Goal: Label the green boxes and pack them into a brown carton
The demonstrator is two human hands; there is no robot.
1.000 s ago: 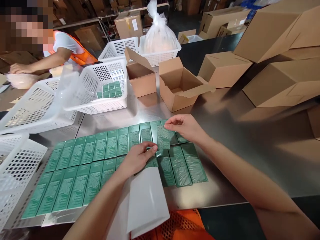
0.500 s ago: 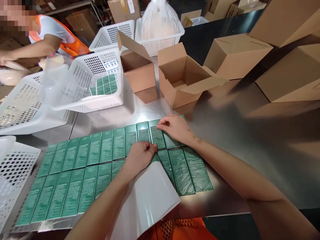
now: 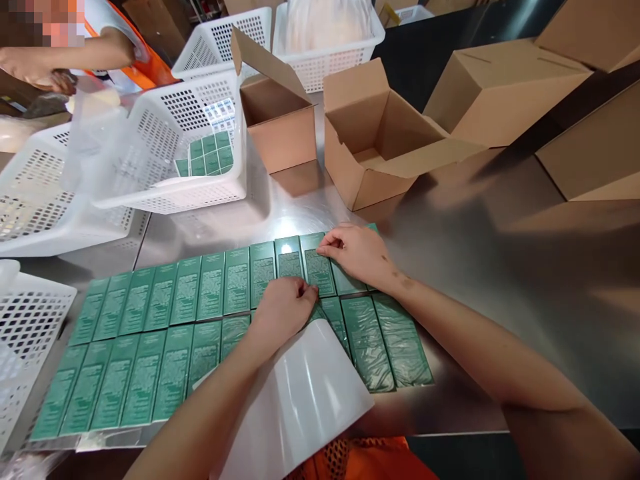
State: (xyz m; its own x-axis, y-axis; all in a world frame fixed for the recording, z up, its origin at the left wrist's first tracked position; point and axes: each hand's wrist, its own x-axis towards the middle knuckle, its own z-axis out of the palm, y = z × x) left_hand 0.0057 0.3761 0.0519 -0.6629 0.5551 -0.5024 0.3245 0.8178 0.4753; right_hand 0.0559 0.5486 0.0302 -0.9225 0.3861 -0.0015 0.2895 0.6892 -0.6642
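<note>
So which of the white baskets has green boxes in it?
The white basket immediately left of the two open cardboard boxes; green boxes show inside it, while none are visible in the other baskets.

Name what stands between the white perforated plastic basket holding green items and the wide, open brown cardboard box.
A narrower, open brown cardboard box stands between them, as the head view shows.

The boxes [image 3: 187, 290] at lower left are coloured green and printed with paler panels; plain white is shown by the sheet [image 3: 305, 400] at lower centre. At upper left, the white baskets [image 3: 200, 198] are patterned with holes; plain brown is seen on the cartons [image 3: 535, 107] at upper right, silvery grey on the surface [image 3: 480, 280].
</note>
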